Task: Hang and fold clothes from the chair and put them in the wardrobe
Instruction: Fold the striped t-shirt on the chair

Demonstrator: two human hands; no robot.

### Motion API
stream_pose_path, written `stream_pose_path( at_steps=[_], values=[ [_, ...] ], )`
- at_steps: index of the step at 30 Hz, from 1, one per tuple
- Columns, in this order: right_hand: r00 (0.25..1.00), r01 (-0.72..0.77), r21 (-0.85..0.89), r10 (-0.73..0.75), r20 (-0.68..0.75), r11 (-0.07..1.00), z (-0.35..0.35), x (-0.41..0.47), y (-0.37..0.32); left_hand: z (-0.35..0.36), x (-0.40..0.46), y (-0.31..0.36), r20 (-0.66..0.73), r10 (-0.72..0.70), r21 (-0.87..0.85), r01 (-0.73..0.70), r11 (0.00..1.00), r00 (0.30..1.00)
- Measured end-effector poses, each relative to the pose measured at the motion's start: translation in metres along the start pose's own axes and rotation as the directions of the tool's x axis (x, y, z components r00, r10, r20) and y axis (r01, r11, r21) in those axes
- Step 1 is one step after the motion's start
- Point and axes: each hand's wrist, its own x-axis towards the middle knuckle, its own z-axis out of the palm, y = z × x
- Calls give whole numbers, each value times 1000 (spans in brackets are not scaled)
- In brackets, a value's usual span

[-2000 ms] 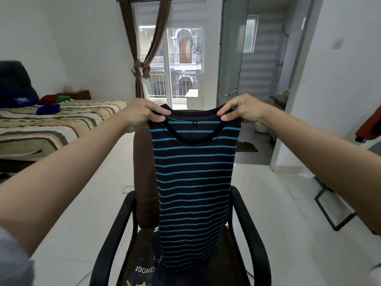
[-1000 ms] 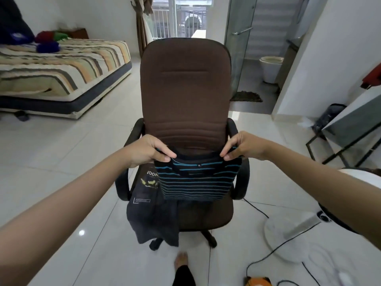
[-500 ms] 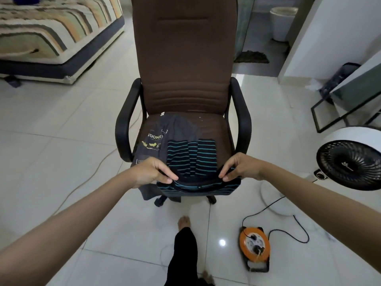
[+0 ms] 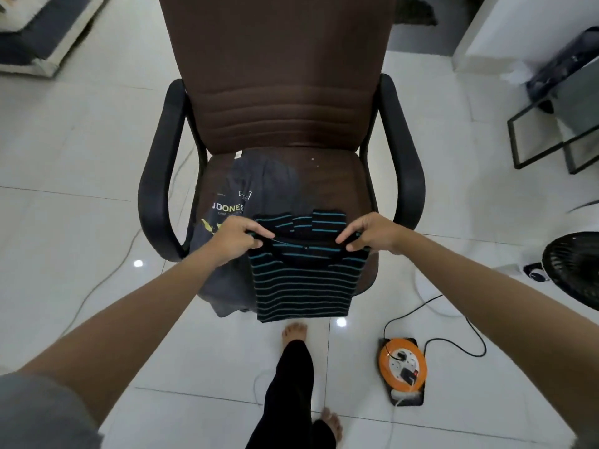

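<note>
Two hands, left hand and right hand, pinched the striped shirt at its shoulders, half-folded over the office chair seat; the grey printed T-shirt lay unfolded; wardrobe unseen.

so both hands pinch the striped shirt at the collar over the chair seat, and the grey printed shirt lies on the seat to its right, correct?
Not quite. In the head view the grey printed shirt lies to the left of the striped shirt, under the left hand. The rest stands: left hand and right hand both pinch the collar over the chair seat.
</note>
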Motion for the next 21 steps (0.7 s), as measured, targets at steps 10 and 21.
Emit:
stream_pose_path(
  at_steps=[10, 21],
  values=[
    [970, 45, -131, -75, -230, 990, -33, 148, 22, -9, 148, -60, -128, -24, 163, 45, 986, 992],
    [820, -98, -181, -24, -572, 979, 0, 178, 89, 33, 145, -111, -297, -225, 8, 238, 971, 928]
  ],
)
